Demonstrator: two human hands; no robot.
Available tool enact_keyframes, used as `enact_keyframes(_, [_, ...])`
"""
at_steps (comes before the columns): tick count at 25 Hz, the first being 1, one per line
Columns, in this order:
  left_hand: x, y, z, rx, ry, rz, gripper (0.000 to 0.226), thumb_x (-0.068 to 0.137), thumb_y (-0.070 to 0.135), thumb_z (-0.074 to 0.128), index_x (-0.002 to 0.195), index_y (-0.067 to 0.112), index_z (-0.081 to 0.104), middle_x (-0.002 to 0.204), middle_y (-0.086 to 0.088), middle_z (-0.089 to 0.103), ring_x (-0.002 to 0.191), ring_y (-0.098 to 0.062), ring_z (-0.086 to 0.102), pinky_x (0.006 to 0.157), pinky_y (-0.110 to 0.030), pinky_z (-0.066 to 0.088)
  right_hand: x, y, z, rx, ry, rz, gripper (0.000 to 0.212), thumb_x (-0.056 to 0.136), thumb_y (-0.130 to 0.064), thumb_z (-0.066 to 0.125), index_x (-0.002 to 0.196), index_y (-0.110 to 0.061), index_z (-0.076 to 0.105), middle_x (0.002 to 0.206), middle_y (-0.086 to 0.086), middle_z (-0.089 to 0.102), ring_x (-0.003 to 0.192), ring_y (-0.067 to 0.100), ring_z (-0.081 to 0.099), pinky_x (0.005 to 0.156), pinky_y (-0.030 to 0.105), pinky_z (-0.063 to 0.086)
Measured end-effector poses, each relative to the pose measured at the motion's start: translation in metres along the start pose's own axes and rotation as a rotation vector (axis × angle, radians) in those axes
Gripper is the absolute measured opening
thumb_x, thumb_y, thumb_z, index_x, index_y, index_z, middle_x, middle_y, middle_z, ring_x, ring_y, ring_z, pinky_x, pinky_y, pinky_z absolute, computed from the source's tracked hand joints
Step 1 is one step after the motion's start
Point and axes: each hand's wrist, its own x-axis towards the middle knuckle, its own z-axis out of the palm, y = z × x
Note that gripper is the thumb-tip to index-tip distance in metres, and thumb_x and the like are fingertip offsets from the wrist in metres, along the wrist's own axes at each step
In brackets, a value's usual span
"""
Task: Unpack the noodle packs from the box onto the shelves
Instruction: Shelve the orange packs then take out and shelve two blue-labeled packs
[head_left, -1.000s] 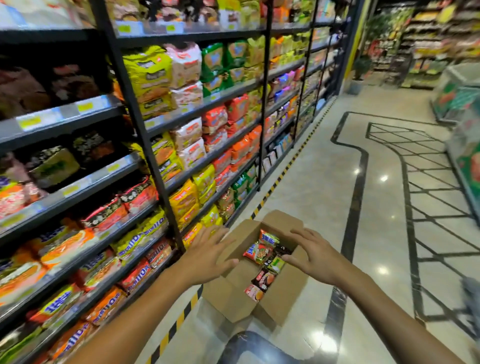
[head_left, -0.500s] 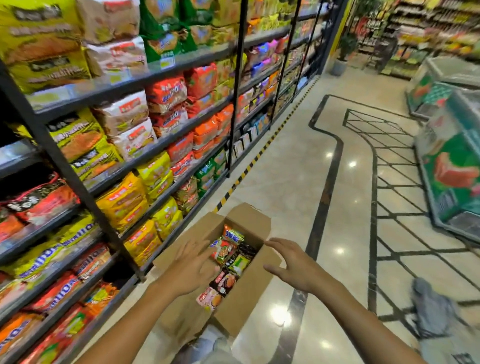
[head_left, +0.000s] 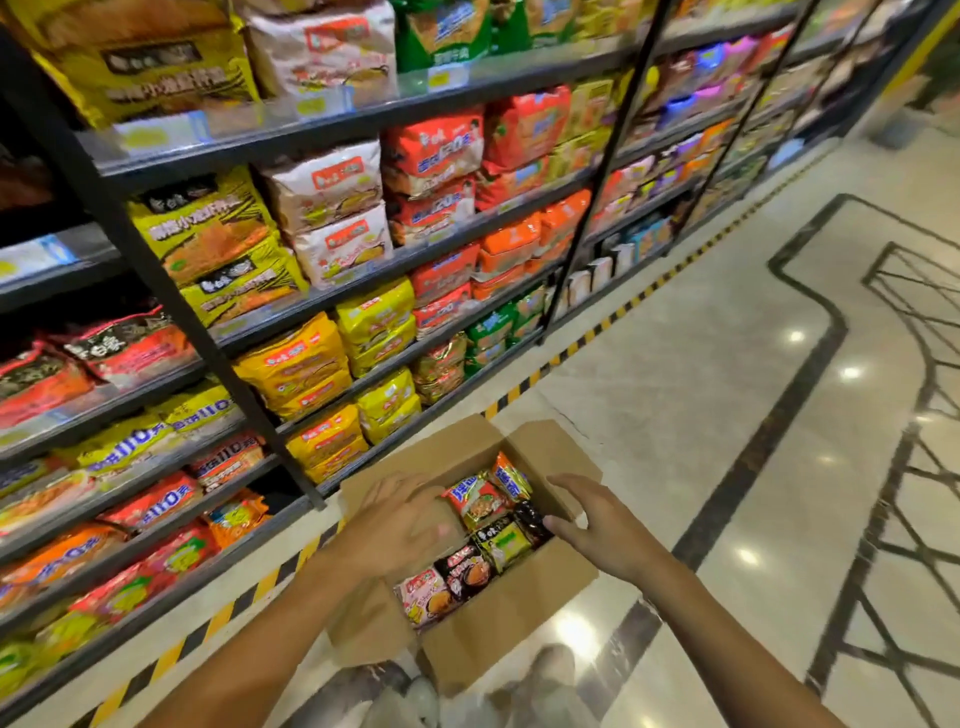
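Note:
An open cardboard box (head_left: 511, 618) stands on the floor beside the shelves (head_left: 363, 119), its flaps spread. Several noodle packs (head_left: 485, 540) in red, black, green and pink wrappers lie in a row inside it. My left hand (head_left: 397, 525) reaches over the box's left flap with fingers spread, just left of the packs. My right hand (head_left: 597, 525) hovers at the right flap, fingers straight, fingertips near a dark pack. Neither hand holds anything.
The dark metal shelves on the left are packed with yellow, red, orange and white noodle bags. A yellow-black hazard stripe (head_left: 582, 343) runs along their base. Glossy tiled floor (head_left: 701, 389) stretches to the right. My shoes (head_left: 540, 680) show below the box.
My view has swung closer to the shelves and down over the box. Both hands have moved inward over the box's opening, nearer the packs.

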Motion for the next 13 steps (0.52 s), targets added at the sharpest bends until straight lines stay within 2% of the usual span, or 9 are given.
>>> enact_keyframes(1, [0.01,0.0,0.003,-0.014,0.007,-0.038,0.109,0.068,0.092,-0.003,0.152,0.03,0.03,0.157,0.002,0.027,0.145,-0.022,0.018,0.117,-0.035,0.013,0.019,0.01,-0.004,0.001,-0.031,-0.022,0.06,0.096,-0.044,0.06,0.148,-0.021,0.042,0.15,0.0,0.047,0.136,0.018,0.043,0.102,0.017,0.029])
enact_keyframes(4, [0.037,0.003,0.01,-0.018,0.035,-0.105,0.086,0.079,0.072,0.013,0.152,0.029,0.03,0.157,0.002,0.029,0.145,-0.023,0.02,0.118,-0.037,0.017,0.076,0.041,-0.015,0.009,-0.125,-0.054,0.061,0.096,-0.047,0.059,0.147,-0.018,0.043,0.148,0.003,0.049,0.135,0.021,0.044,0.106,0.028,0.034])
enact_keyframes(8, [0.086,0.008,0.034,-0.047,0.048,-0.204,0.07,0.09,0.06,0.031,0.151,0.025,0.036,0.15,-0.004,0.042,0.138,-0.03,0.038,0.112,-0.043,0.033,0.157,0.093,-0.015,0.048,-0.243,-0.102,0.083,0.082,-0.079,0.046,0.144,-0.024,0.046,0.141,0.001,0.054,0.13,0.021,0.05,0.104,0.036,0.044])
enact_keyframes(11, [0.135,-0.003,0.066,-0.093,0.027,-0.264,0.064,0.092,0.052,0.038,0.147,0.02,0.043,0.15,-0.008,0.043,0.137,-0.032,0.042,0.11,-0.045,0.039,0.212,0.138,0.009,0.049,-0.292,-0.054,0.08,0.081,-0.074,0.046,0.147,-0.027,0.043,0.144,0.001,0.053,0.131,0.022,0.049,0.105,0.04,0.046])
enact_keyframes(13, [0.163,-0.008,0.098,-0.171,0.065,-0.284,0.068,0.089,0.055,0.034,0.145,0.018,0.048,0.154,-0.005,0.04,0.14,-0.029,0.04,0.11,-0.044,0.041,0.229,0.157,0.027,0.061,-0.304,-0.024,0.072,0.087,-0.063,0.054,0.148,-0.027,0.04,0.145,0.002,0.052,0.133,0.021,0.048,0.104,0.034,0.045])
